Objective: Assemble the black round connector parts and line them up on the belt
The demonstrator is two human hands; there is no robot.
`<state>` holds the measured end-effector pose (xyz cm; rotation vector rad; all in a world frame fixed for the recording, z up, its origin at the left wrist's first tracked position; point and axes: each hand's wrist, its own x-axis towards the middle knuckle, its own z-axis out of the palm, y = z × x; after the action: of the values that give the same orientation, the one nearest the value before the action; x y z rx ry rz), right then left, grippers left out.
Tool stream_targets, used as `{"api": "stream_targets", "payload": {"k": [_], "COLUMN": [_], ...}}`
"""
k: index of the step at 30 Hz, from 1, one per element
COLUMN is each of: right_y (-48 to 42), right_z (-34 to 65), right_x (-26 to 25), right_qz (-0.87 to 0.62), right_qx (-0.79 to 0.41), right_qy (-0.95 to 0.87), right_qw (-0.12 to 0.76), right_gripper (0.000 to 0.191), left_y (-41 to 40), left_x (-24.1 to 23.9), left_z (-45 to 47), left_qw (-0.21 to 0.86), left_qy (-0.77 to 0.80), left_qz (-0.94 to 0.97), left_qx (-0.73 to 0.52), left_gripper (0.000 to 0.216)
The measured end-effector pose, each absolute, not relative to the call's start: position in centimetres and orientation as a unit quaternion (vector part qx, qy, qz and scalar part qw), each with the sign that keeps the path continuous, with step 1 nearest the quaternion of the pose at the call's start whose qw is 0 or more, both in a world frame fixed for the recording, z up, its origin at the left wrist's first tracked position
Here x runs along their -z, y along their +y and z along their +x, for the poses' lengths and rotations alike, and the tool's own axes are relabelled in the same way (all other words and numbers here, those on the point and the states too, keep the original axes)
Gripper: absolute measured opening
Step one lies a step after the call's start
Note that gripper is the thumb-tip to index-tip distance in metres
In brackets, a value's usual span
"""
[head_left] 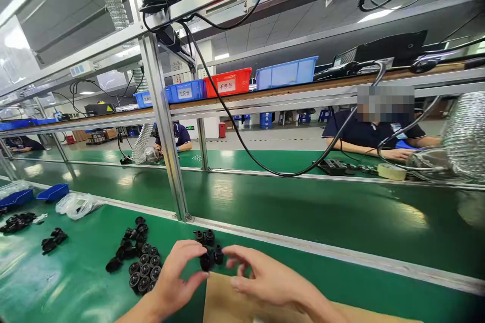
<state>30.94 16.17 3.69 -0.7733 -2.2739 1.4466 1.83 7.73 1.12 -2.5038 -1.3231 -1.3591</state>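
My left hand [177,276] pinches a small black round plastic part [205,261] between thumb and fingers, just above the green mat. My right hand [265,277] is close beside it with curled fingers, and its fingertips touch a second small black part [219,255]. Both hands hover over the edge of a brown cardboard sheet [220,303]. Left of my left hand lies a cluster of several black round parts [142,265], some stacked in rows. Two more black parts [204,235] stand just beyond my fingers.
A metal upright post [166,131] rises from the rail [341,255] dividing my mat from the green conveyor belt [303,202]. More black parts [17,222], a clear bag [78,205] and blue trays [53,192] lie at left. Another person [375,133] sits across, near a tape roll [391,171].
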Motion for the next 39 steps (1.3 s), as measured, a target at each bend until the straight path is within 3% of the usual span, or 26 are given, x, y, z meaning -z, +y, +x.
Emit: {"api": "stream_targets", "payload": {"k": [4,8,12,18,28,33,39], "right_y": [15.4,16.3,17.9,16.9,11.6,13.5,16.1], "right_z": [26.8,25.8,25.9,25.3,23.0,23.6,24.7], "right_x": [-0.7,1.9,4.1,5.5,8.1,6.9,6.0], "right_qz": [-0.117,-0.193,-0.232,-0.251,-0.099,-0.192,-0.26], "right_qx": [-0.702,-0.687,-0.689,-0.689,-0.791,-0.691,-0.69], "right_qy": [-0.663,-0.646,-0.613,-0.543,-0.548,-0.582,-0.517], "right_qw": [0.234,0.271,0.308,0.409,0.253,0.383,0.435], "right_gripper": [0.073,0.066,0.066,0.066,0.071,0.063,0.086], "left_y": [7.1,7.2,7.2,6.5,6.9,7.4,7.9], "left_x": [-0.4,-2.4,-5.7,-6.5,-6.2,-5.0,-3.8], "left_z": [3.8,2.5,-1.7,-5.2,-4.5,-2.9,-2.1], "left_qw": [-0.058,-0.087,-0.094,-0.13,-0.103,-0.096,-0.121], "left_qy": [-0.392,-0.455,-0.625,-0.644,-0.675,-0.662,-0.666], "left_qz": [-0.804,-0.821,-0.757,-0.75,-0.729,-0.74,-0.725], "left_qx": [0.443,0.334,0.165,0.074,0.045,0.071,0.123], "left_gripper": [0.053,0.067,0.041,0.035,0.015,0.018,0.025]}}
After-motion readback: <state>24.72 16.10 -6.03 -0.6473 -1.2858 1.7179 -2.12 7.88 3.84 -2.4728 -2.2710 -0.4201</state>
